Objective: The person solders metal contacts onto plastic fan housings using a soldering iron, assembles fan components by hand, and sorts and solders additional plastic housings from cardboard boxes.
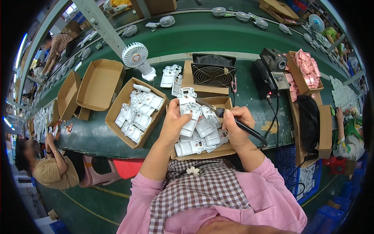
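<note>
Two bare grips are busy close together over an open cardboard box. The left grip (176, 121) is closed around a white plastic casing (188, 99), thumb laid across its face, holding it above the heap. The right grip (238, 126) is wrapped around a soldering iron (250, 130) with a black handle, its metal tip pointing left toward the casing; whether the tip touches it is too small to tell.

Directly beneath, the cardboard box (225, 103) holds a loose pile of similar white casings (189, 148). Just to its left, a second carton (152, 128) holds more white casings (142, 121), and farther left two open boxes, a larger (100, 80) and a smaller (68, 95), stand side by side.

Beyond the pile, a black fan (213, 71) with a round wire guard stands at a piece of cardboard (204, 90), with a few white casings to its left and a small white fan (136, 56) upright past them. All this rests on a dark green worktop (244, 84). To the right are a black soldering station (265, 74) with a red light, a box of pink parts (307, 72) and a black bag (307, 121). Farther out, handheld fans (166, 21) lie along a green strip, and a co-worker in a tan shirt (58, 170) sits at far left.
</note>
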A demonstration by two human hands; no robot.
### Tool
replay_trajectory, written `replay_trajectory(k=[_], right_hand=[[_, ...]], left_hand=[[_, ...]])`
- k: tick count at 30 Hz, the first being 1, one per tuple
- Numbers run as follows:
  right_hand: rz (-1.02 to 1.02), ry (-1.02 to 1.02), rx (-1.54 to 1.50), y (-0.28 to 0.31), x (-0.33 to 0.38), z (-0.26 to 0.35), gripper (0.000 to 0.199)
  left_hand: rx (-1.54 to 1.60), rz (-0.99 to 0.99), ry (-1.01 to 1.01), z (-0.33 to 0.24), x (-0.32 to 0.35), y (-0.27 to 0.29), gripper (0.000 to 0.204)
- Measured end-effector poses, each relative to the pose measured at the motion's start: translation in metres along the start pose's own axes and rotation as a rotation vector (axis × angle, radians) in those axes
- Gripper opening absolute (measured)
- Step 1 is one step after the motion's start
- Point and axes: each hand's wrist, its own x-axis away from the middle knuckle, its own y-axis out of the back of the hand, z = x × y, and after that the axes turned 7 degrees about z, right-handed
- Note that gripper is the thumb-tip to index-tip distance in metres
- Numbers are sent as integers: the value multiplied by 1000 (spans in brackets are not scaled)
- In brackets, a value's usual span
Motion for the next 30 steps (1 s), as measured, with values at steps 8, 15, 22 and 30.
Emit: replay_trajectory(k=[8, 15, 22, 30], right_hand=[[51, 5, 28, -3, -1, 1, 15], [96, -12, 112, -8, -4, 6, 14], [125, 41, 212, -11, -7, 8, 15], [136, 27, 219, -11, -7, 7, 15]], left_hand=[[-56, -86, 100, -1, 0, -2, 23], [-149, -119, 95, -3, 1, -3, 22], [-160, -117, 80, -4, 2, -5, 21], [-163, -122, 79, -4, 3, -4, 22]])
